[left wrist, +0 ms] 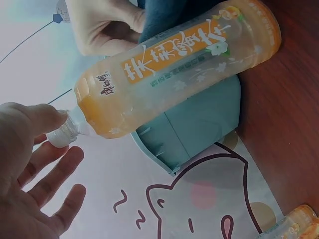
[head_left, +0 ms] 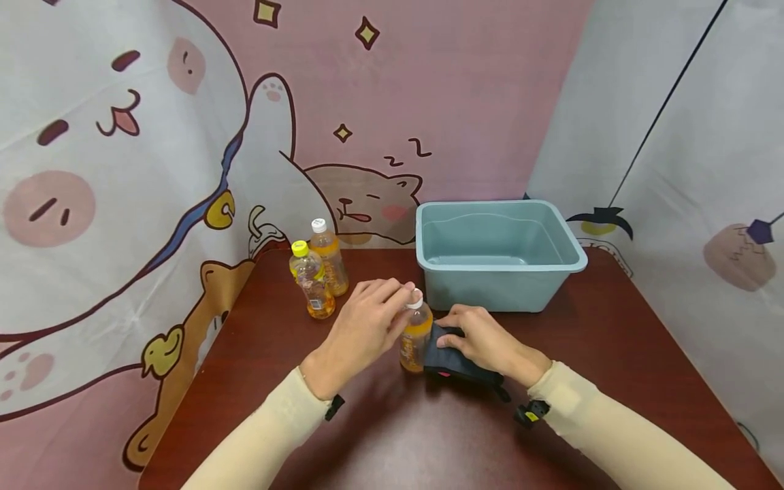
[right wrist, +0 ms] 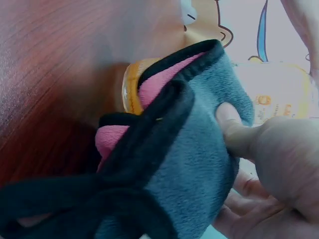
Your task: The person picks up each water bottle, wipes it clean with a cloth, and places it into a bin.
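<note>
Cloth (right wrist: 194, 164) fuzzy, matt; bottle (left wrist: 172, 74) smooth plastic; table (head_left: 392, 442) glossy, wood-look.

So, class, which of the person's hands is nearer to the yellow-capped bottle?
The left hand. It holds another bottle by its white cap, to the right of the yellow-capped bottle; the right hand grips the blue-grey cloth, farther right.

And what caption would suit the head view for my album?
Left grip pinches the white cap of a bottle, right grip holds a dark cloth beside it, blue bin behind.
</note>
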A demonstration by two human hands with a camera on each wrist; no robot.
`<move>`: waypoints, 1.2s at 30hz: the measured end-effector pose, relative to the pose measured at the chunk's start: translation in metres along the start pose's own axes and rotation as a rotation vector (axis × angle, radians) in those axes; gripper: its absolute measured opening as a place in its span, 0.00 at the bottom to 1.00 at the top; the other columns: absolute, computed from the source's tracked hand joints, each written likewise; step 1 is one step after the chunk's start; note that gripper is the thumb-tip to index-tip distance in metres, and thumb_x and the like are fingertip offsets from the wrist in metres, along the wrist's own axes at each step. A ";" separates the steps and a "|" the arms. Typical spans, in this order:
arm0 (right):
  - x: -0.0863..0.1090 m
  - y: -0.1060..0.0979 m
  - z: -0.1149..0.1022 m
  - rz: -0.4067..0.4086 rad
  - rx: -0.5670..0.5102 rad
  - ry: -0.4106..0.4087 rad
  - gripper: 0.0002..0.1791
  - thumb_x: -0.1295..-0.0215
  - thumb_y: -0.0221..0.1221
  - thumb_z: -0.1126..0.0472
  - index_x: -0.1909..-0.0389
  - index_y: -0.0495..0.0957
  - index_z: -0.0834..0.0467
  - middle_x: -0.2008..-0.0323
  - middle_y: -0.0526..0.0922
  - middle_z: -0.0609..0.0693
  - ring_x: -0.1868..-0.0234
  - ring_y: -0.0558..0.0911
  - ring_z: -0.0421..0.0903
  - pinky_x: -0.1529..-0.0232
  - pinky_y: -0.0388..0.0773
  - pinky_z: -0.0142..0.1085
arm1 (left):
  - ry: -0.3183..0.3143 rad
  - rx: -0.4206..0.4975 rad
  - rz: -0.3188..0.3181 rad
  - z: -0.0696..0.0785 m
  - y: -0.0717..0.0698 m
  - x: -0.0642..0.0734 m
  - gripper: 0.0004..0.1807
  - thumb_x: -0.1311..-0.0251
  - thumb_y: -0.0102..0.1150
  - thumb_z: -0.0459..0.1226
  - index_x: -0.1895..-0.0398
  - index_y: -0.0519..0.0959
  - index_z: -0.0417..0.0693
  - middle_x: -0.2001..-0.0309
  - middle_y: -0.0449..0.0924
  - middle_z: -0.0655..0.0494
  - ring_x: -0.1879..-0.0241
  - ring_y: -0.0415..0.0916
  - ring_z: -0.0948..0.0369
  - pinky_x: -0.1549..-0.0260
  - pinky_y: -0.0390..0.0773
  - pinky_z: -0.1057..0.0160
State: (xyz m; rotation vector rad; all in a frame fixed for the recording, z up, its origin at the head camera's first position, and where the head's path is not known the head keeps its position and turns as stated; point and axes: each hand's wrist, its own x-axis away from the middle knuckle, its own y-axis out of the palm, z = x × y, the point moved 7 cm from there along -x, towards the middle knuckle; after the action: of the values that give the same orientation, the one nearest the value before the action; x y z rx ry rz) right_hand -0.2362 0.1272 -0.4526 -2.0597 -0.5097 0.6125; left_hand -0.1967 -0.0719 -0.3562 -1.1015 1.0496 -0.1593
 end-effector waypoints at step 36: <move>0.004 -0.010 -0.006 0.111 -0.074 0.008 0.20 0.24 0.79 0.59 0.36 0.93 0.60 0.54 0.92 0.45 0.56 0.87 0.38 0.56 0.88 0.40 | -0.039 0.010 -0.018 0.001 0.001 0.002 0.19 0.22 0.78 0.40 0.33 0.86 0.52 0.52 0.86 0.59 0.52 0.88 0.58 0.36 0.88 0.49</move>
State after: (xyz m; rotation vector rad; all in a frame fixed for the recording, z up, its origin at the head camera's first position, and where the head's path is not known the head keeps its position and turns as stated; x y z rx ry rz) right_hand -0.2306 0.1310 -0.4420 -2.1710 -0.4204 0.6589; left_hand -0.1957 -0.0720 -0.3578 -1.1012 1.0032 -0.1574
